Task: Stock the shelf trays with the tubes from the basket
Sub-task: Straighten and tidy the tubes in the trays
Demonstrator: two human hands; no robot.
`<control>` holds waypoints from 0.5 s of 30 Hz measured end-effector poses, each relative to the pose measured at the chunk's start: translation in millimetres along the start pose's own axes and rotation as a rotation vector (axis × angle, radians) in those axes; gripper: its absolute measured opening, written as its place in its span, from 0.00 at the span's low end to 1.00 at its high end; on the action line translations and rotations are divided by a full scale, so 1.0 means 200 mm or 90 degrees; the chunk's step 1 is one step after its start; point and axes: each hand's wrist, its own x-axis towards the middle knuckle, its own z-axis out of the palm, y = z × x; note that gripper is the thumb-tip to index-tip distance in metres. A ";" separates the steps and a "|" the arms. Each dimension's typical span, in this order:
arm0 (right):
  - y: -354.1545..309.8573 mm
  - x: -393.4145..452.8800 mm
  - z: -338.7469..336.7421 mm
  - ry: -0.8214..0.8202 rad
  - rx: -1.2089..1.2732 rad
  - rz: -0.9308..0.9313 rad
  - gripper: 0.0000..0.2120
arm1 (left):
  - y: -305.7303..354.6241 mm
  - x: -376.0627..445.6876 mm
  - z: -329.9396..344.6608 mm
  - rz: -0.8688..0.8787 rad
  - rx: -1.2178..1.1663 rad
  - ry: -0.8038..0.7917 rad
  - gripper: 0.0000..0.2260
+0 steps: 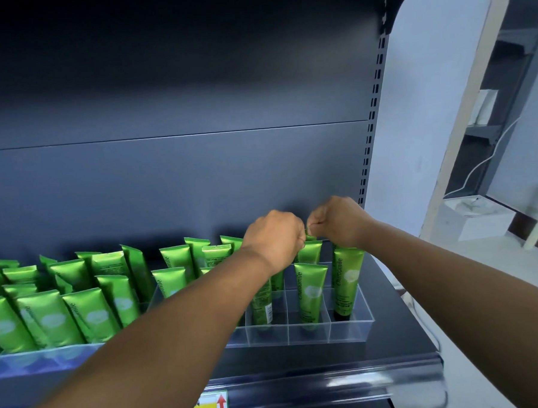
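Hands meet above back of clear tray (pixel 350 330): left hand (pixel 274 238) and right hand (pixel 335 223) both pinch top of green tube (pixel 309 252) standing in rear slot. Step: seating tube. Next: release, fetch another from basket, unseen here.

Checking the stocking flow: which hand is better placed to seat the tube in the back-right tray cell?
Probably the right hand: it pinches the tube top, directly above the clear tray's rear right cells. The left hand shares the grip, but its forearm crosses filled cells.
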 end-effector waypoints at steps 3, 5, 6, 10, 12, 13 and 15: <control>0.00 0.00 -0.01 -0.011 -0.004 0.004 0.07 | 0.00 0.01 0.00 -0.004 -0.015 -0.006 0.06; 0.00 0.00 -0.01 -0.018 -0.005 0.010 0.05 | -0.01 0.01 0.00 -0.003 -0.024 -0.008 0.03; 0.00 -0.01 -0.02 -0.020 -0.007 0.015 0.05 | -0.02 0.00 0.00 -0.002 -0.032 -0.006 0.04; -0.04 -0.03 -0.04 0.000 -0.008 0.020 0.12 | -0.08 -0.03 -0.08 -0.005 -0.063 0.039 0.08; -0.08 -0.03 -0.06 0.018 -0.004 0.007 0.15 | -0.14 -0.04 -0.13 -0.018 -0.067 0.064 0.09; -0.10 -0.02 -0.06 0.023 0.000 0.001 0.16 | -0.18 -0.05 -0.16 -0.029 -0.065 0.068 0.09; -0.14 -0.01 -0.06 0.017 0.002 -0.015 0.15 | -0.24 -0.07 -0.20 -0.055 -0.052 0.063 0.08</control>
